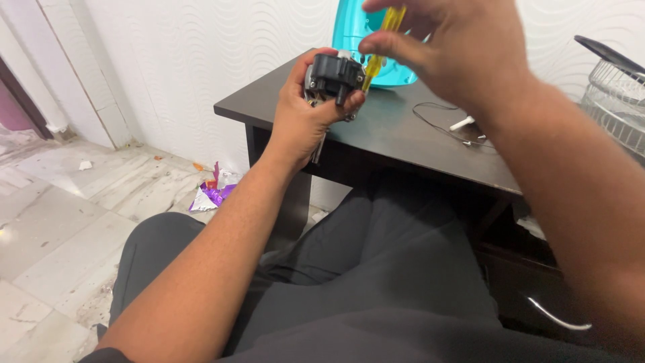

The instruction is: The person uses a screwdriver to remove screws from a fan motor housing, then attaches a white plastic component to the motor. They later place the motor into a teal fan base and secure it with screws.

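On the pale tiled floor at the left, beside the dark table, lies a crumpled wrapper, shiny purple with a bit of orange and white; no label can be read on it. Above the table corner, the left hand is closed around a small dark grey motor part with some metal at its edge, holding it up with the thumb on its lower side. The right hand is just beside it, the fingers pinched on the translucent yellow handle of a screwdriver, which points down and touches the right side of the part. Behind both hands stands a turquoise plastic housing on the table. A thin black wire with a white plug lies further right, near a white wire grille.
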